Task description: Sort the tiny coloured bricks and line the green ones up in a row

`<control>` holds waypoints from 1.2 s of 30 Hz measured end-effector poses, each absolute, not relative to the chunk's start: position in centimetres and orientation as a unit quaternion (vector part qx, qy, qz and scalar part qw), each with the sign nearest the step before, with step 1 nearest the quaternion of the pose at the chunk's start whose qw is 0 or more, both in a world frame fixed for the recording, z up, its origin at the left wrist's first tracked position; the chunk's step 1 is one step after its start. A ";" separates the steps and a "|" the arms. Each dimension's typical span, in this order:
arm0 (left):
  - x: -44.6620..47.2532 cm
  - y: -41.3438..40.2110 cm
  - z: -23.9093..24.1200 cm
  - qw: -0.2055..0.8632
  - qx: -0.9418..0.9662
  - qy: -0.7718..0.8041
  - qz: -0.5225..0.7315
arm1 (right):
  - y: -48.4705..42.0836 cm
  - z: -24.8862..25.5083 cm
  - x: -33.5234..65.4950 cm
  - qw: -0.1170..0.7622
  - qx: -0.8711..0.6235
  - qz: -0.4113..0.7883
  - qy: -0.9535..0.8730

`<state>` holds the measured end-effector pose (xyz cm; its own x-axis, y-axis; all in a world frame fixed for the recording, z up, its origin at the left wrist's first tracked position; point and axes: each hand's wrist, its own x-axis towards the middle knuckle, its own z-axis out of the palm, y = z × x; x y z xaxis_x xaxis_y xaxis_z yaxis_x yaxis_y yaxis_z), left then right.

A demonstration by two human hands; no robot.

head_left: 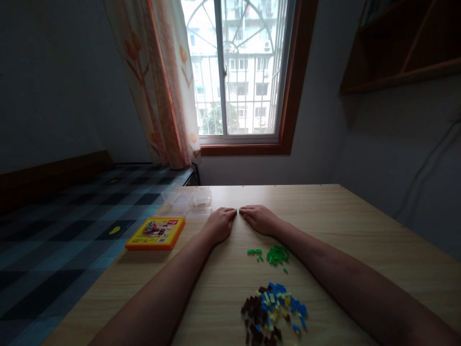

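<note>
Both arms reach out over the wooden table [216, 293]. My left hand [220, 226] rests low over the tabletop, its fingers closed and pointing right, with a tiny green brick [236, 210] at the tips. Facing it across a narrow gap, my right hand [260, 219] has its fingers closed at another small green brick [240, 211]. The two bricks look apart. Nearer to me lies a pile of green bricks [277, 255], with a short row of green bricks [254, 252] just left of it.
A mixed heap of brown bricks [253, 307] and blue bricks [278, 291], with yellow ones among them, lies at the front. On the left are a yellow-orange box [156, 234] and a clear plastic tray [194, 199]. A checked bed [72, 235] adjoins the table's left side.
</note>
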<state>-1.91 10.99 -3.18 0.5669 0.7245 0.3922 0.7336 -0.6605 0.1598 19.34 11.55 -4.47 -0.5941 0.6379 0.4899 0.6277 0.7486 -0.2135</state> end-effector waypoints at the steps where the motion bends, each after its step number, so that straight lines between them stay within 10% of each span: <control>1: -1.9 11.0 -3.2 0.009 -0.885 -0.411 -0.217 | 11.5 -4.5 19.4 0.280 -0.356 0.011 -0.891; 36: -1.4 10.5 -3.2 -0.012 -0.876 -0.433 -0.212 | 11.1 -4.2 18.9 0.252 -0.390 -0.013 -0.886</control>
<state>-1.41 10.48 -3.16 0.5349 0.7637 0.3615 0.7533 -0.6248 0.2055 18.89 11.09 -4.16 -0.5693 0.6841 0.4560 0.6968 0.6959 -0.1740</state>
